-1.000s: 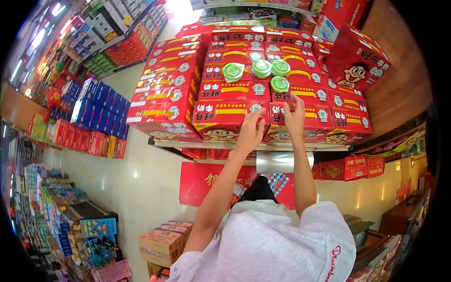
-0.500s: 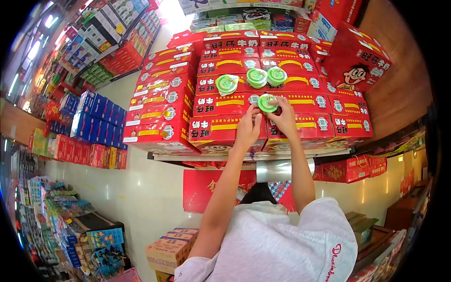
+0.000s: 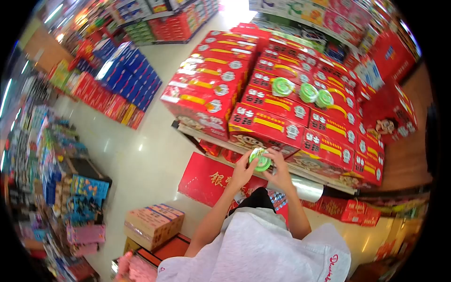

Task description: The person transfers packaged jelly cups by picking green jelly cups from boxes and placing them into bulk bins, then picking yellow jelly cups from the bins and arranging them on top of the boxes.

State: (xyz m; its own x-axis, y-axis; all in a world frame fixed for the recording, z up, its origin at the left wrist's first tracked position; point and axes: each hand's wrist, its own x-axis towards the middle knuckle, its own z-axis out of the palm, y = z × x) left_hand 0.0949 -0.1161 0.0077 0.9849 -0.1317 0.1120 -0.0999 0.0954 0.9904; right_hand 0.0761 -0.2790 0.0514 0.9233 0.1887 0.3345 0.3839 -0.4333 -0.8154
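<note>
A green-lidded cup (image 3: pixel 260 160) is held between my two hands, in front of the stack's near edge and close to my body. My left hand (image 3: pixel 242 170) grips its left side, and the fingers of my right hand (image 3: pixel 278 168) close on its right side. Three more green-lidded cups rest on top of the red milk cartons (image 3: pixel 265 121): one on the left (image 3: pixel 283 87), one in the middle (image 3: pixel 308 92) and one on the right (image 3: pixel 324 98), the last two side by side.
A silver roll (image 3: pixel 306 188) sticks out below the shelf edge. Blue boxes (image 3: pixel 127 75) are stacked on the left. A cardboard carton (image 3: pixel 154 225) stands on the floor at lower left, near a red mat (image 3: pixel 202 181). One red carton (image 3: pixel 390 113) stands upright at right.
The nearest cup has been lifted off the cartons and brought toward my body in both hands. The view has turned, so the stack appears tilted and further right.
</note>
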